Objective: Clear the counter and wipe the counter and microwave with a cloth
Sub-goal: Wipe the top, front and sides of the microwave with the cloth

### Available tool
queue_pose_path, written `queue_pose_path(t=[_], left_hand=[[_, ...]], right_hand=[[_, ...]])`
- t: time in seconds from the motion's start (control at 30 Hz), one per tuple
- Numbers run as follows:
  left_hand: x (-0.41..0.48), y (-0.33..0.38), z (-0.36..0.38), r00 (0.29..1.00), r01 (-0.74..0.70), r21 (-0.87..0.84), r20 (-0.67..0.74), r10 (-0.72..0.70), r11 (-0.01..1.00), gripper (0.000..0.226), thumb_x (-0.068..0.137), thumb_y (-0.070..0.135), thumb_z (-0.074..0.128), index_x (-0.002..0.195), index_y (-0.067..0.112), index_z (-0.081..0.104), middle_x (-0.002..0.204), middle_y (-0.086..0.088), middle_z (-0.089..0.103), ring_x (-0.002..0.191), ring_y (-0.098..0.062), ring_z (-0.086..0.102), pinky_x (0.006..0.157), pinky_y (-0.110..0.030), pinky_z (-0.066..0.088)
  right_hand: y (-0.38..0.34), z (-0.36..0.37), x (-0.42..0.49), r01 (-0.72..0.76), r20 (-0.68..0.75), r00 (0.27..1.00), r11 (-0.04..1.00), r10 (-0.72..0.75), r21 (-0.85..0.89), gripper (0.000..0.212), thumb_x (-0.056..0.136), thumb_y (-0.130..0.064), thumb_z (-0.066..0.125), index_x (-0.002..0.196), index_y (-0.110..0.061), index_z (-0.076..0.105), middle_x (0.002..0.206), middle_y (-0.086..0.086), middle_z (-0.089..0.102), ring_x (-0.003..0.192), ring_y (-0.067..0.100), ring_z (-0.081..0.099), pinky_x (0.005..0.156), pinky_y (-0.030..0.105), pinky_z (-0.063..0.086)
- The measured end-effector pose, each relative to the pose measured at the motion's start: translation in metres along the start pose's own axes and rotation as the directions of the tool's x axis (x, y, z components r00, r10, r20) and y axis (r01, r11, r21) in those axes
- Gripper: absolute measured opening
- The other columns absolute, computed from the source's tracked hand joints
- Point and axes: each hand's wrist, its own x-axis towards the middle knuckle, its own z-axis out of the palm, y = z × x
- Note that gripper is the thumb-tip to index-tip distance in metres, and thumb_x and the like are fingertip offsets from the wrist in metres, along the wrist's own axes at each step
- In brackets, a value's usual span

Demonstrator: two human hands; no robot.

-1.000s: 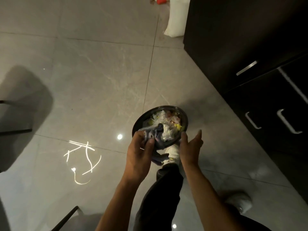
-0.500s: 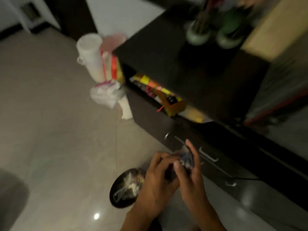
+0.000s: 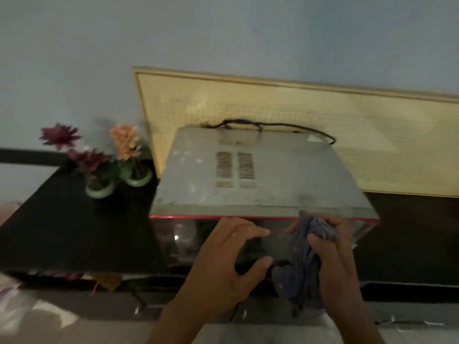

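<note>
The right hand (image 3: 335,264) grips a bunched cloth (image 3: 303,256). The cloth's top lies at the front upper edge of the microwave (image 3: 260,175), near its right corner. The left hand (image 3: 223,264), just beside it, is loosely spread before the door and holds nothing; I cannot tell if it touches. Dark tabletop (image 3: 74,232) runs left of the left hand to its edge. Two flower pots (image 3: 100,189) stand at the back, beyond and left of that hand.

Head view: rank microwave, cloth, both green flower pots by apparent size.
1. microwave
2. cloth, though nearness to the camera inflates it
3. left green flower pot and right green flower pot: look alike, unranked
</note>
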Motion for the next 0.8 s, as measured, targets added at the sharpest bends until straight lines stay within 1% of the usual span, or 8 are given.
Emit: queue_pose_path(t=[0.07,0.17,0.3,0.43,0.5,0.6,0.7,0.8], left_hand=[[0.028,0.011,0.024,0.998,-0.071,0.07,0.001,0.071,0.995,0.027,0.092,0.036,0.066,0.115,0.023,0.066,0.114,0.012,0.058,0.11,-0.007,0.054,0.095,-0.023,0.043],[0.063,0.022,0.059,0.993,-0.119,0.124,0.002,0.119,0.985,0.02,0.095,0.034,0.064,0.11,0.022,0.067,0.11,0.011,0.06,0.105,-0.01,0.055,0.092,-0.032,0.045],[0.1,0.02,0.101,0.987,-0.157,0.289,0.073,0.142,0.944,0.015,0.094,0.034,0.065,0.105,0.024,0.066,0.109,0.009,0.063,0.103,-0.014,0.056,0.086,-0.037,0.045],[0.121,0.011,0.133,0.99,-0.129,0.439,0.11,0.089,0.889,0.018,0.09,0.04,0.069,0.104,0.028,0.068,0.111,0.009,0.063,0.105,-0.015,0.055,0.088,-0.037,0.042],[0.126,0.008,0.141,0.99,-0.116,0.5,0.124,0.062,0.858,0.021,0.09,0.044,0.068,0.106,0.03,0.069,0.112,0.009,0.063,0.108,-0.016,0.054,0.091,-0.038,0.041],[0.128,0.006,0.144,0.99,-0.109,0.542,0.133,0.043,0.833,0.023,0.09,0.046,0.067,0.108,0.032,0.07,0.114,0.009,0.064,0.109,-0.018,0.055,0.095,-0.036,0.039],[0.127,0.005,0.142,0.985,-0.114,0.554,0.174,0.02,0.825,0.024,0.091,0.048,0.066,0.111,0.035,0.07,0.117,0.009,0.064,0.113,-0.02,0.055,0.097,-0.035,0.037],[0.127,0.006,0.141,0.977,-0.113,0.559,0.215,-0.011,0.822,0.024,0.094,0.05,0.062,0.114,0.038,0.068,0.121,0.01,0.062,0.117,-0.019,0.053,0.1,-0.035,0.036]], right_hand=[[-0.011,-0.045,0.021,0.049,0.023,0.999,0.984,-0.046,-0.171,0.019,0.093,-0.025,0.058,0.094,-0.044,0.059,0.098,-0.003,0.065,0.085,0.017,0.063,0.071,0.028,0.054],[-0.027,-0.105,0.055,0.119,0.08,0.992,0.918,-0.096,-0.379,0.025,0.084,-0.036,0.058,0.106,-0.049,0.058,0.105,-0.022,0.063,0.094,-0.003,0.062,0.074,0.011,0.049],[-0.019,-0.175,0.113,0.185,0.196,0.978,0.762,-0.077,-0.621,0.033,0.082,-0.049,0.054,0.115,-0.051,0.052,0.116,-0.02,0.053,0.106,-0.009,0.054,0.08,0.013,0.042],[0.004,-0.21,0.172,0.234,0.313,0.95,0.681,-0.007,-0.693,0.046,0.084,-0.046,0.062,0.127,-0.047,0.045,0.11,-0.039,0.047,0.102,-0.028,0.047,0.077,0.001,0.041],[0.019,-0.215,0.191,0.327,0.433,0.901,0.649,0.004,-0.687,0.043,0.084,-0.051,0.057,0.126,-0.046,0.049,0.113,-0.039,0.049,0.108,-0.021,0.049,0.082,-0.001,0.038],[0.04,-0.212,0.198,0.48,0.598,0.801,0.565,0.029,-0.671,0.041,0.089,-0.056,0.047,0.129,-0.047,0.05,0.12,-0.038,0.044,0.114,-0.013,0.046,0.089,0.006,0.036],[0.047,-0.212,0.195,0.55,0.634,0.772,0.546,-0.044,-0.632,0.047,0.09,-0.052,0.048,0.132,-0.034,0.058,0.124,-0.026,0.047,0.11,-0.002,0.049,0.089,0.012,0.039],[0.046,-0.217,0.187,0.609,0.689,0.722,0.527,-0.06,-0.593,0.04,0.092,-0.049,0.052,0.129,-0.035,0.06,0.13,-0.018,0.051,0.106,0.008,0.053,0.085,0.022,0.049]])
